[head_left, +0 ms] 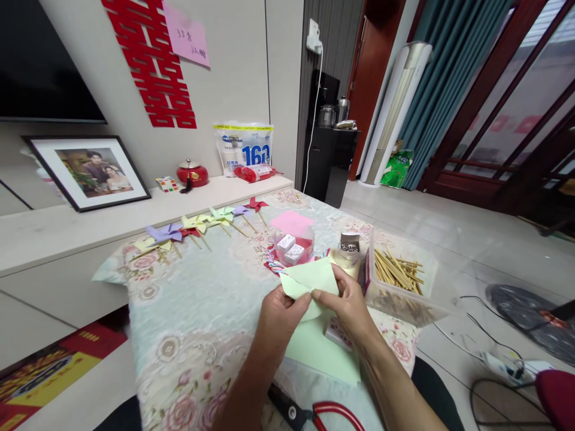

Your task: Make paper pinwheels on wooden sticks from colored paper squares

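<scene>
A pale green paper sheet (309,276) is pinched between both thumbs and fingers, held a little above the table. My left hand (284,308) grips its lower left side, and my right hand (348,299) grips its right side; the thumbs nearly meet at the middle. Under the hands lies more light green paper (321,353), with a small white box (338,333) partly hidden by my right hand. Close to my body are scissors (309,413) with red handles. Finished paper pinwheels (220,216) on sticks lie in a row along the table's far left.
A clear plastic bin (404,293) of wooden sticks (398,269) stands at right. Beyond the hands are a round clear container (294,244) with small white boxes, pink paper (293,222) and an opened small box (350,242). Cables and a power strip (507,365) lie on the floor.
</scene>
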`<state>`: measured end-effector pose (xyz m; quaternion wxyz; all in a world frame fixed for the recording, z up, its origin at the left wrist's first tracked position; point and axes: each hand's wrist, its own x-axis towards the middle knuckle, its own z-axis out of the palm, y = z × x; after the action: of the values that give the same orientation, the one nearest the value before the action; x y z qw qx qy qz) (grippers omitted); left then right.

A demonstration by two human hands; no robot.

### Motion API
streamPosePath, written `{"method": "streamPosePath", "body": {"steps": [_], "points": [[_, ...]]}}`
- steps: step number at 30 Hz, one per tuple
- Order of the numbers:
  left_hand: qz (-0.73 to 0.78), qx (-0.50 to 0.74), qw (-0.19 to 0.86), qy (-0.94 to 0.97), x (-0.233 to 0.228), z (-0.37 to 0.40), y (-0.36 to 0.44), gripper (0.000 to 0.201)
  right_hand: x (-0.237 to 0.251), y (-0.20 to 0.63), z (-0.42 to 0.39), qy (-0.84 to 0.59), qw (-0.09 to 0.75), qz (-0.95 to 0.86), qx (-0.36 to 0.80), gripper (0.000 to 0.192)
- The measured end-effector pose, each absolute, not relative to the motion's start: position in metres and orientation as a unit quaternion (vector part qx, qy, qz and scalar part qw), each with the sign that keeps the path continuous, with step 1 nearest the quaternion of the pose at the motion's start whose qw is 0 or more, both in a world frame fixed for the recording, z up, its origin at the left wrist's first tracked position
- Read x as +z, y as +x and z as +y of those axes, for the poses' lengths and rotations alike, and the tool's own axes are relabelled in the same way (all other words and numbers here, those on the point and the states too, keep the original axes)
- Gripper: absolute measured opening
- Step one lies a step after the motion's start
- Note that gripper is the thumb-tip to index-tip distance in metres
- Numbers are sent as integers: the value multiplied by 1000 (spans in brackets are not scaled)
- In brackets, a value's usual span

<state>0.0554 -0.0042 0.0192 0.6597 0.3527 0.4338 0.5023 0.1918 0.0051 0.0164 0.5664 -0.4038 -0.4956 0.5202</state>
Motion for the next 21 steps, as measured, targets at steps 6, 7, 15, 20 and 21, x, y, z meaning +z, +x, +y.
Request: {"method": "streamPosePath", "body": {"steps": [6,7,15,20,21], "points": [[441,499,656,354,17,-3,54,46,17,193,4,-403,550,-507,527,40],[442,496,659,354,17,-3,53,46,17,194,4,-401,547,-510,529,41],[438,479,667,365,12,-2,49,43,16,201,5,-388,528,-528,541,46],[434,474,669,374,11,-2,50,43,11,202,6,-424,523,-538,508,63],[434,474,670,372,11,-2,50,44,10,202,6,-427,524,-536,506,67]]}}
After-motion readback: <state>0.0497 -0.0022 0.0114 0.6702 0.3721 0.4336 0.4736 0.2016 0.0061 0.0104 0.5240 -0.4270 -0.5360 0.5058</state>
